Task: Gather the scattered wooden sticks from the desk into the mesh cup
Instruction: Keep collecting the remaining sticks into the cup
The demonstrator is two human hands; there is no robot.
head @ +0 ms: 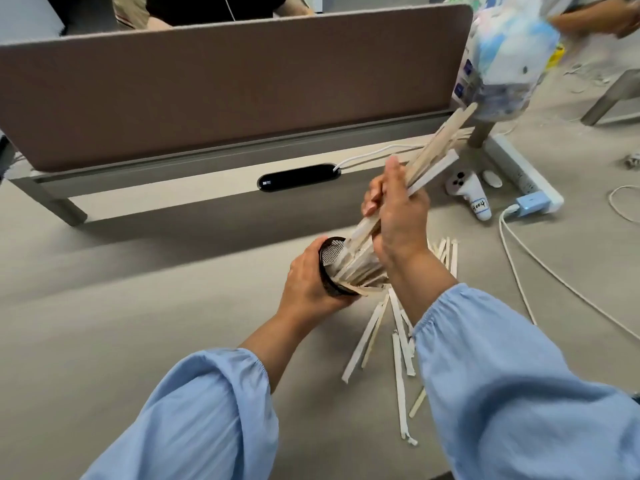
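Note:
My left hand [308,282] grips the black mesh cup [330,259], tilted so its mouth faces right, just above the desk. My right hand [398,216] is closed around a bundle of wooden sticks [436,150]. The bundle's lower ends reach into the cup's mouth and its upper ends point up and to the right. Several loose sticks and paper-wrapped sticks [377,327] lie scattered on the grey desk below my right forearm. A few more sticks [448,252] lie just right of my right wrist.
A brown divider panel [225,88] runs along the desk's back edge, with a black cable port [298,177] below it. At the right lie a white controller [467,192], a power strip with a blue plug [531,202] and white cables [540,268]. A plastic bag [509,53] hangs at the upper right.

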